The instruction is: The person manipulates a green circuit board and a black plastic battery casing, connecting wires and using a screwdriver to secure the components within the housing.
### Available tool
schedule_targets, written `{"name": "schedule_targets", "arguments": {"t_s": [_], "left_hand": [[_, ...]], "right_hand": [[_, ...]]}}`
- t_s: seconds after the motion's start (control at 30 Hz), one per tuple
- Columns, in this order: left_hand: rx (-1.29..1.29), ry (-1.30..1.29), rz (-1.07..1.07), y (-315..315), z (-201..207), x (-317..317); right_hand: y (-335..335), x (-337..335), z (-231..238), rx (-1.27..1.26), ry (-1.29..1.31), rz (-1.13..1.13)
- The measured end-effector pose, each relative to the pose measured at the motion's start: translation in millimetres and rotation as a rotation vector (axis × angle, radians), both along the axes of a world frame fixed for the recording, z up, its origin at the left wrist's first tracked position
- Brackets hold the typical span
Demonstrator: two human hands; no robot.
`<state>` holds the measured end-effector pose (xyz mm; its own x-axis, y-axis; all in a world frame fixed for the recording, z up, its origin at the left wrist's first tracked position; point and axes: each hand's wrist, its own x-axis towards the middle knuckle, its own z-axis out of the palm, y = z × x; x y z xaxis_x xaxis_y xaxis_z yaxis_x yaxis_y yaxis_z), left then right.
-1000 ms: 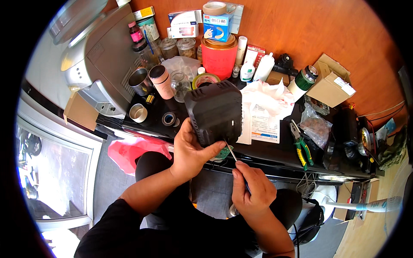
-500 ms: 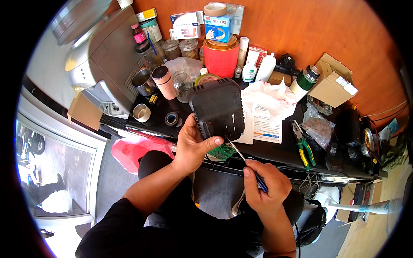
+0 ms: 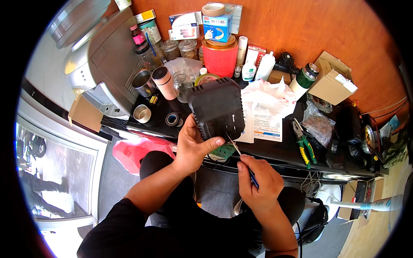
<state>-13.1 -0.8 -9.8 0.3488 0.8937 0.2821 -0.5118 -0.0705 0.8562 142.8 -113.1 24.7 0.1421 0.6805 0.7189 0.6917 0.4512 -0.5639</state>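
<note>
My left hand [image 3: 192, 148] grips a black plastic housing [image 3: 217, 107] by its lower left side, thumb along the near edge. The housing is tilted up above the desk edge, with vent slots along its sides and small slits in its face. My right hand [image 3: 263, 182] is closed round the blue handle of a screwdriver [image 3: 237, 149]. Its thin metal shaft points up and left, with the tip at the housing's lower edge; whether the tip sits inside an opening is too small to tell. Just below the housing, partly hidden, shows a green circuit board [image 3: 224, 151].
Green-and-yellow pliers [image 3: 304, 144] lie to the right on the black desk, beside a clear plastic bag [image 3: 317, 122]. Printed papers [image 3: 267, 124] lie behind the housing. A pink tumbler [image 3: 164, 84], metal cup [image 3: 142, 113] and tape roll [image 3: 172, 119] stand left; a coffee machine [image 3: 105, 64] is farther left.
My right hand has shifted a little left and up with the screwdriver, whose shaft now stands steeper. My left hand and the housing have barely moved.
</note>
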Motion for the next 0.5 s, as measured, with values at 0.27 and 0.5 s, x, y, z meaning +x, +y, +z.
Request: {"name": "schedule_targets", "arguments": {"t_s": [0.27,0.5], "left_hand": [[-0.015,0.042,-0.007,-1.1,1.5,-3.2],[-0.009,0.052,-0.020,0.7,-0.4,-0.8]], "right_hand": [[-1.1,-1.2,0.7,-0.018,0.034,0.003],[-1.7,-0.5,2.3,-0.043,0.117,-0.013]]}}
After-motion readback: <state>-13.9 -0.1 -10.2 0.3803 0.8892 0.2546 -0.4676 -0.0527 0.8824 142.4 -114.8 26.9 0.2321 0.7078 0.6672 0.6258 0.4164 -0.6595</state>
